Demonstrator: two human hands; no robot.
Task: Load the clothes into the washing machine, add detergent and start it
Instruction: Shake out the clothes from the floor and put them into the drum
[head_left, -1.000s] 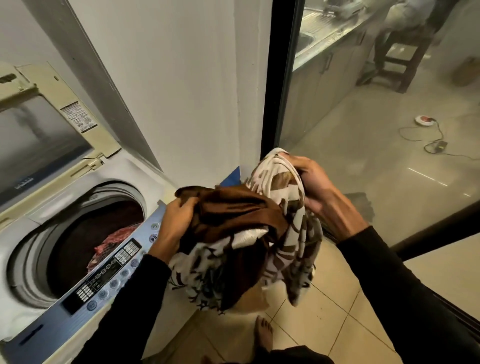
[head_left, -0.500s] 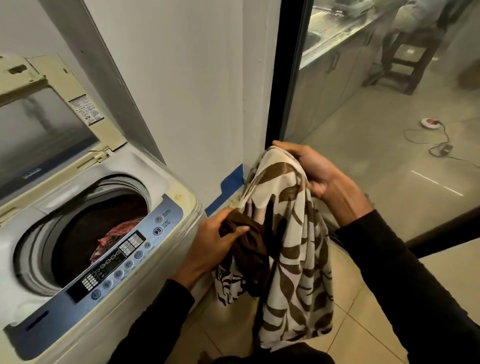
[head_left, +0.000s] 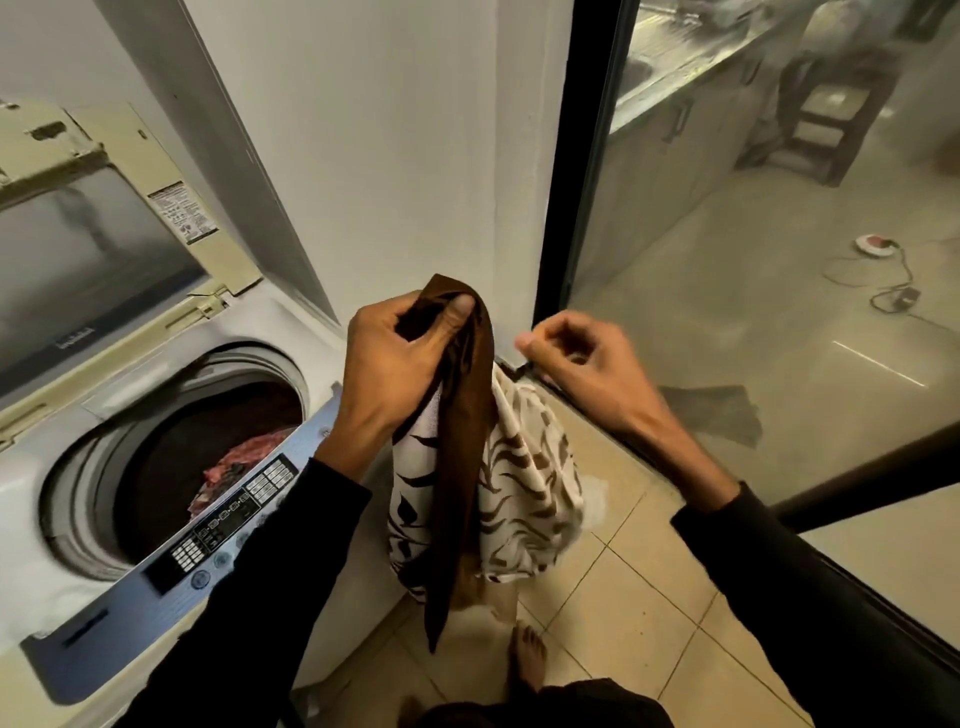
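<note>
My left hand (head_left: 395, 364) grips the top of a brown and cream leaf-patterned garment (head_left: 524, 493), which hangs down in front of the machine's right corner. Its dark brown part (head_left: 462, 441) trails lowest. My right hand (head_left: 587, 364) hovers just right of the cloth with curled fingers and holds nothing. The top-loading washing machine (head_left: 67, 499) stands at the left with its lid (head_left: 93, 244) raised. Reddish clothes (head_left: 244, 457) lie in the drum. The blue control panel (head_left: 218, 530) runs along the machine's front edge.
A white wall stands behind the machine. A black-framed glass door (head_left: 587, 156) is at the right, with a kitchen counter and a stool behind it. My bare foot (head_left: 527, 654) is on the tiled floor below the cloth.
My right hand has let go of the garment and moved off to the right. My left hand has risen and now holds the whole garment alone by its brown top.
</note>
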